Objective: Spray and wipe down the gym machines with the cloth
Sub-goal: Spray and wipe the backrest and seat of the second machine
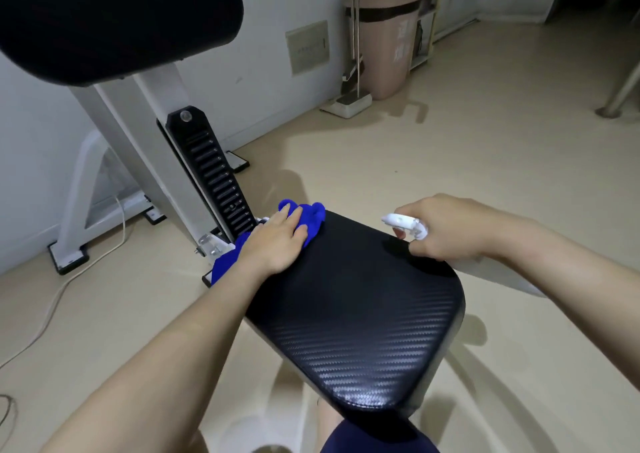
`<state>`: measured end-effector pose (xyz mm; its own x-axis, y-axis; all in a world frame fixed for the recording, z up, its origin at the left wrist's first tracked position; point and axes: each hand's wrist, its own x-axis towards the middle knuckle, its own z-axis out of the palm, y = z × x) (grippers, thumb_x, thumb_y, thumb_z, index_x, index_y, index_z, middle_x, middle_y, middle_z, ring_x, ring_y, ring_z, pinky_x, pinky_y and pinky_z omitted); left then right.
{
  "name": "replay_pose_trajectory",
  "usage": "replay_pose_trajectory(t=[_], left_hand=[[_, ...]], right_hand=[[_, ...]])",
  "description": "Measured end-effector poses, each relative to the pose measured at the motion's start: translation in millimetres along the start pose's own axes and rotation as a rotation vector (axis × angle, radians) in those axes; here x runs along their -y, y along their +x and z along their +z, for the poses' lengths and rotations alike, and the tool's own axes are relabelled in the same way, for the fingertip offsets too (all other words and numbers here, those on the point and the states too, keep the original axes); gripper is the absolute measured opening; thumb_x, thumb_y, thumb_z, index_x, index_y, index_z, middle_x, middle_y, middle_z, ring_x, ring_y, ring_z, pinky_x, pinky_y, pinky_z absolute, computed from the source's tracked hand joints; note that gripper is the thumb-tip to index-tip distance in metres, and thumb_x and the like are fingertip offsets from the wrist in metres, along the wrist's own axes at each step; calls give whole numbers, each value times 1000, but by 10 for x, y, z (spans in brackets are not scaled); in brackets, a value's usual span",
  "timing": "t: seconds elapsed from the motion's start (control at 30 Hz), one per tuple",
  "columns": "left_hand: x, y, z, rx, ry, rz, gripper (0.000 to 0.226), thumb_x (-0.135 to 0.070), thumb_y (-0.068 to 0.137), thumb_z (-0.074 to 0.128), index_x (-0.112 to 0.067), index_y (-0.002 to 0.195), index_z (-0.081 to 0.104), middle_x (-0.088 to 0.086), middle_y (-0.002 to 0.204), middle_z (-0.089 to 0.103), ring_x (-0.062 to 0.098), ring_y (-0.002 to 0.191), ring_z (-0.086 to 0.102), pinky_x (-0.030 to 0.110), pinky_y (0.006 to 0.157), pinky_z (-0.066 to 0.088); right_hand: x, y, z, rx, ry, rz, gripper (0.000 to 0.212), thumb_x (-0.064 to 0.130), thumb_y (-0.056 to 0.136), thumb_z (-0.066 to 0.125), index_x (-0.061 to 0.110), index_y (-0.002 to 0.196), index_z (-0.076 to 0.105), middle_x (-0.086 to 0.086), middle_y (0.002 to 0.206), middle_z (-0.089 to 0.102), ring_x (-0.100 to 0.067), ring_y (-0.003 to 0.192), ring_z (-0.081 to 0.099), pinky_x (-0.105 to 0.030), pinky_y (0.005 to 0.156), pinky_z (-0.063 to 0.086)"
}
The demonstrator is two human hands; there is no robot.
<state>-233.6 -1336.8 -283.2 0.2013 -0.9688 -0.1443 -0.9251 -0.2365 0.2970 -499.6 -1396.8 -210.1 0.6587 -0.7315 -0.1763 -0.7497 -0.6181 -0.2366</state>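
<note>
Far left: white cable [52, 300] trails across the beige floor [485, 147] past the machine's black-capped feet. White machine frame [138, 133] leans up to a black back pad [114, 19] at top left. A black slotted rail [214, 172] runs down the frame to the seat's far edge.

Blue cloth [313, 215] is bunched on the seat's far left corner, part of it hanging off the left edge. Left hand [277, 241] lies palm-down on it, fingers straight and close together, pressing it onto the seat pad [363, 314]. The pad is black with a carbon-weave texture, glossy near the front edge.

Right hand [446, 227] is at the seat's far right edge, fingers curled around the spray bottle [405, 225]. Only the white trigger head shows, nozzle pointing left toward the cloth; the body is hidden under the hand.

Room: white wall with a grey wall plate [308, 47], pink bin [391, 36] against it, a long-handled tool [353, 36] beside the bin. Metal leg [620, 95] at far right. Dim lighting.
</note>
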Motion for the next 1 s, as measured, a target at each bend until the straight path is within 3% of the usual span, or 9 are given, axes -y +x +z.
replay_pose_trajectory(t=[0.3, 0.37, 0.53, 0.6, 0.67, 0.77, 0.83, 0.93, 1.0], left_hand=[[-441, -375, 221, 51, -29, 510, 50, -40, 104, 27, -33, 153, 21, -16, 160, 9, 3, 147, 3, 30, 119, 2], [-231, -186, 166, 69, -24, 468, 50, -44, 102, 27, -37, 152, 23, -17, 160, 11, 2, 147, 5, 34, 120, 2], [-128, 103, 140, -10, -41, 57, 54, -42, 103, 24, -25, 154, 20, -3, 162, 11, 11, 149, 5, 39, 121, 8], [-286, -59, 169, 24, -99, 60, 54, -40, 103, 25, -24, 154, 19, -5, 162, 8, 10, 149, 3, 38, 120, 4], [-431, -262, 186, 34, -159, 77, 52, -37, 104, 27, -24, 154, 20, -8, 162, 8, 7, 148, 3, 35, 119, 1], [-675, -555, 153, 49, -254, 85, 49, -35, 104, 31, -26, 152, 26, -12, 160, 13, 3, 147, 4, 29, 118, -2], [-811, -713, 147, 56, -378, 46, 46, -31, 104, 33, -27, 150, 31, -14, 159, 18, 0, 146, 7, 26, 117, -4], [-1024, -848, 126, 102, -435, -11, 45, -28, 105, 30, -29, 150, 29, -17, 157, 17, -4, 145, 5, 23, 116, -7], [-1152, -942, 147, 116, -405, 5, 47, -28, 104, 28, -32, 151, 26, -21, 156, 14, -5, 145, 1, 22, 115, -9]], right_hand=[[20, -403, 52, -22, 83, 59, 9, 22, 75, 54, 24, 83, 52, 7, 70, 57, -15, 66, 51, -31, 57, 38], [-1, -507, 68, 6, 111, 115, 9, 24, 75, 52, 26, 83, 51, 8, 69, 57, -12, 66, 52, -30, 56, 38], [-14, -888, 307, -15, 224, 263, 13, 31, 81, 50, 33, 93, 47, 8, 69, 58, -13, 67, 54, -21, 61, 42], [1, -992, 392, -6, 258, 361, 7, 34, 85, 48, 30, 92, 48, 7, 65, 54, -13, 62, 50, -18, 56, 40], [20, -1045, 484, -38, 170, 330, 11, 36, 87, 43, 31, 90, 52, 8, 67, 49, -14, 62, 44, -13, 49, 25], [82, -1117, 468, -41, 204, 359, 18, 30, 87, 46, 31, 70, 40, 8, 63, 45, -10, 55, 41, -14, 47, 22], [90, -1127, 440, -16, 272, 394, 5, 28, 86, 45, 31, 83, 47, 9, 69, 52, -11, 59, 47, -18, 50, 30], [96, -1097, 443, 18, 224, 360, 33, 38, 82, 37, 39, 114, 49, 13, 89, 64, -18, 68, 47, -24, 53, 30], [115, -1064, 396, 42, 187, 341, 35, 41, 81, 36, 35, 113, 49, 10, 91, 64, -20, 69, 45, -25, 55, 29]])
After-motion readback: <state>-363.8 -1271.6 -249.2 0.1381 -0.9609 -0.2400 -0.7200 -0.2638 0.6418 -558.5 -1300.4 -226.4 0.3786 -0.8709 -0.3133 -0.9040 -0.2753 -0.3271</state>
